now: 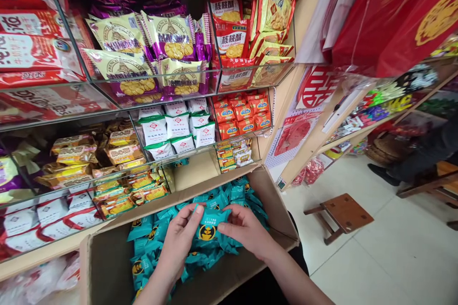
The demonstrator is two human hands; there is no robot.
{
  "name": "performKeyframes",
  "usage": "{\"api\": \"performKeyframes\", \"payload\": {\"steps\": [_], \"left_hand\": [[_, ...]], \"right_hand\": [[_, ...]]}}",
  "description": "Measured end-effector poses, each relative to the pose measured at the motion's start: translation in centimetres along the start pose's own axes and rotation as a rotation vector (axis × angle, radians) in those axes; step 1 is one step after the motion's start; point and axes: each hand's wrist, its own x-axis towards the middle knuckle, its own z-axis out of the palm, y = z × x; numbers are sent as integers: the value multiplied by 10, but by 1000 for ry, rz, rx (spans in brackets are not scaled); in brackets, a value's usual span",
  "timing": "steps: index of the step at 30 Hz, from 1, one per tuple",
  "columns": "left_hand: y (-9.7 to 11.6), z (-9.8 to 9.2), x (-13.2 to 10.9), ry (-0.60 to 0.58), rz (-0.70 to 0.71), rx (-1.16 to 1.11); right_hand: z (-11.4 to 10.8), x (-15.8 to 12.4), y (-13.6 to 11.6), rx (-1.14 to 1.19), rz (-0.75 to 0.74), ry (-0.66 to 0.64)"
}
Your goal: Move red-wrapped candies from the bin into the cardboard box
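Note:
Between my two hands is a teal snack packet [209, 225] with a round yellow-and-black emblem, held above a cardboard box [107, 267]. My left hand [184, 231] pinches its left upper corner, thumb on top. On the other side, my right hand [246, 228] grips the right edge with thumb and fingers. Many similar teal packets [143, 267] lie loose in the box below and around both hands. The box's far edge rests close against the front of the shelves.
Shelf compartments hold purple biscuit packs [171, 38], white-and-green packets [166, 126] and red packets [243, 112]. One low compartment [195, 174] shows bare wood, with a bit of teal at its back. A wooden stool [345, 217] stands on the tiled floor; a person's leg [418, 152] is farther right.

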Motion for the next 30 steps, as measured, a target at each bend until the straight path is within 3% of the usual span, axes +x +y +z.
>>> {"api": "performKeyframes", "payload": {"steps": [3, 7, 12, 30], "left_hand": [[-6, -1, 4, 45, 57, 63], [-15, 9, 0, 107, 103, 111], [-23, 21, -10, 180, 141, 121], [-30, 21, -13, 204, 203, 154]], "right_hand": [[4, 0, 7, -39, -8, 42], [13, 3, 21, -78, -39, 320], [17, 8, 34, -129, -137, 523], [16, 10, 43, -179, -192, 600]]}}
